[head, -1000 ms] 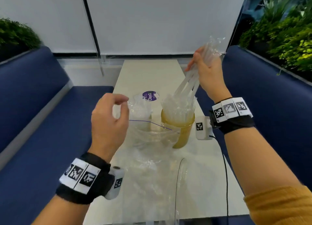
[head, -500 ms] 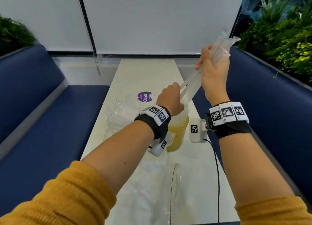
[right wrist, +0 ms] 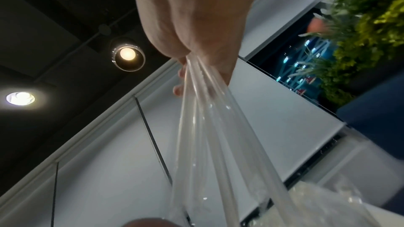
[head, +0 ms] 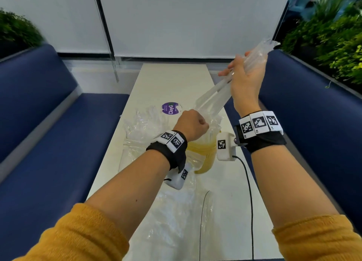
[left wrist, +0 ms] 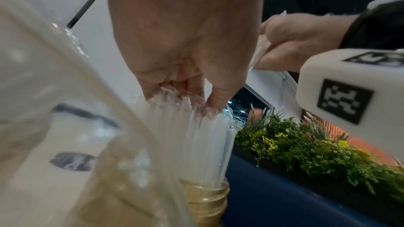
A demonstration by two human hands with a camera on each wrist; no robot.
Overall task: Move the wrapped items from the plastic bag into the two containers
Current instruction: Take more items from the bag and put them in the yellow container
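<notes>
My right hand [head: 244, 84] clamped a bundle of wrapped straws [head: 211, 98] raised at 1 o'clock | my left hand [head: 191, 126] curled on straw tops in the amber jar [head: 201, 157] | plastic bag [head: 172, 211] lay at 6 o'clock on the table [head: 172, 80]

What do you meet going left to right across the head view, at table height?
Left blue bench → crumpled plastic bag → left hand on the wrapped straws → yellow container → right wrist camera → right blue bench.
</notes>
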